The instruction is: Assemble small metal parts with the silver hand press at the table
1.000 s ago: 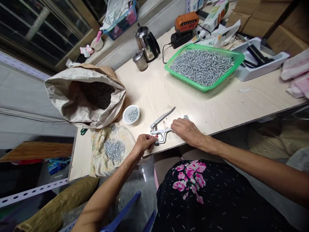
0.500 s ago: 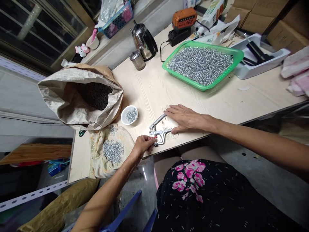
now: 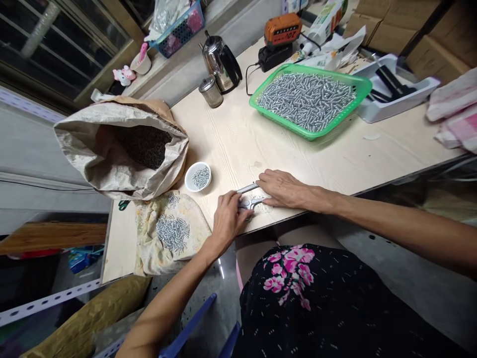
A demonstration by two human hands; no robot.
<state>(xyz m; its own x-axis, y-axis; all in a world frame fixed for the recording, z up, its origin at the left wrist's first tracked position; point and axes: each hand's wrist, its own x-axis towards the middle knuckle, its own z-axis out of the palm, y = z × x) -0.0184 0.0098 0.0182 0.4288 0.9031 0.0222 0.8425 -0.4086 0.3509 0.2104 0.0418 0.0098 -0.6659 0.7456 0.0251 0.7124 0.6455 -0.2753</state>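
A pair of silver metal hand pliers (image 3: 254,202) lies near the front edge of the table, its two handles spread apart. My right hand (image 3: 281,189) is closed round the handle ends, fingers on the upper handle and thumb side by the lower one. Wrapped over the head of the pliers is my left hand (image 3: 230,215), thumb and fingers on either side; it hides the jaws and anything small between them. Just beyond that hand stands a white bowl (image 3: 188,182) of small silver screw-like pieces. More such pieces (image 3: 173,232) are heaped on a patterned cloth (image 3: 197,219) to the left.
A green basket (image 3: 316,133) full of silver pieces stands at the back right, beside a grey tray (image 3: 376,115). An open sack (image 3: 85,144) of dark pieces is at the left. Behind are a kettle (image 3: 218,59), a lidded metal jar (image 3: 211,94) and an orange battery (image 3: 282,30).
My left hand has moved from the pliers' jaw tip up over their head, covering it. My right hand's fingers have curled more tightly round the handles.
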